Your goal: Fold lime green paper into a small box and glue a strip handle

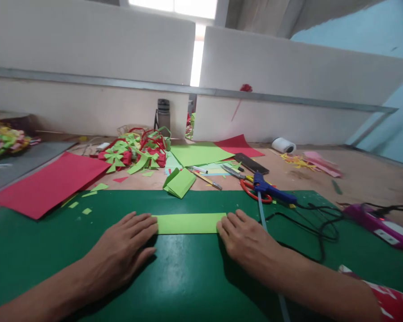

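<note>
A light green paper strip [188, 222], folded long and narrow, lies flat on the dark green cutting mat [174, 277]. My left hand [122, 250] rests palm down with fingers stretched out, their tips pressing the strip's left end. My right hand [245, 239] lies flat too, fingers spread, touching the strip's right end. Neither hand grips anything.
Beyond the mat lie folded green paper [179, 182], red sheets [50, 183], a pile of red and green paper decorations [136, 152], red-handled scissors [246, 183], a blue glue gun [272, 191] with black cable, a phone [251, 163], a tape roll [283, 145] and a bottle [163, 114]. White partitions stand behind.
</note>
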`<state>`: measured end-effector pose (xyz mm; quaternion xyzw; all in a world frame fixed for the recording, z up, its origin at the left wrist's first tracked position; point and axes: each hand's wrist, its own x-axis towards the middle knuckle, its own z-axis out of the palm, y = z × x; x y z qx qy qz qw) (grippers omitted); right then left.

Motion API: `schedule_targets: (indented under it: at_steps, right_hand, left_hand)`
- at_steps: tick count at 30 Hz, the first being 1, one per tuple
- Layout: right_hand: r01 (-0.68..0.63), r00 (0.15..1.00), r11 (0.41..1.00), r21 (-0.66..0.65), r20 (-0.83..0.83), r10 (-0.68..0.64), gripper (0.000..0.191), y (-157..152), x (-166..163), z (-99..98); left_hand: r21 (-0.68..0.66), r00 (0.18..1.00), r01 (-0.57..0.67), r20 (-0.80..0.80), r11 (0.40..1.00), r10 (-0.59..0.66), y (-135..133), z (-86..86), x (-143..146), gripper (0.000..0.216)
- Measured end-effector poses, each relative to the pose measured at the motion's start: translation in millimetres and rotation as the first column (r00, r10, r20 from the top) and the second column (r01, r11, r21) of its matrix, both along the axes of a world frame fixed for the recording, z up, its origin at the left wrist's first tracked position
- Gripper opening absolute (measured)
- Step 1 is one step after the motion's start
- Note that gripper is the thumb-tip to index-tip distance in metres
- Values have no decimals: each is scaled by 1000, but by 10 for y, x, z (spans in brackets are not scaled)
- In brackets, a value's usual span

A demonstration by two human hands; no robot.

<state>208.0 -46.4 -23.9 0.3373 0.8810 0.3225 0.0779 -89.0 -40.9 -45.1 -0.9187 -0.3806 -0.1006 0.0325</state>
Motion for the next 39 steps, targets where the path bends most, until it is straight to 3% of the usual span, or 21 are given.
schedule_targets:
  at_steps: [3, 6, 11, 15, 20, 29, 39]
  right_hand:
    - [-42, 999, 999, -7, 7, 42, 9, 44, -78, -131]
    - [-70, 997, 997, 21, -29, 71, 14, 80, -112, -175]
    - [-104, 986, 992, 75, -124, 113, 20, 157, -91, -34]
    - [-139, 941, 986, 94, -298, 161, 20, 253, -108, 96]
    - [-305, 784, 943, 135, -526, 329, 21, 327, -217, 59]
    - [-411, 729, 908, 82, -569, 381, 28, 307, -245, 23]
    - [-357, 664, 927, 117, -666, 340, 18, 449, -107, 116]
  left_hand:
    - [-46, 1000, 21, 8, 999, -20, 26, 40, 311, 44]
    - [-52, 998, 65, 11, 997, -64, 89, 53, 623, 35]
    - [121, 997, 63, -61, 991, -56, 304, 33, 889, 16]
    - [156, 994, 83, -88, 984, -70, 451, 16, 873, 8]
    - [154, 998, 51, -53, 987, -43, 435, 52, 844, 10]
    - [140, 993, 112, 10, 984, -114, 274, 156, 843, 9]
    - [136, 997, -50, 72, 989, 40, 440, 203, 541, 20]
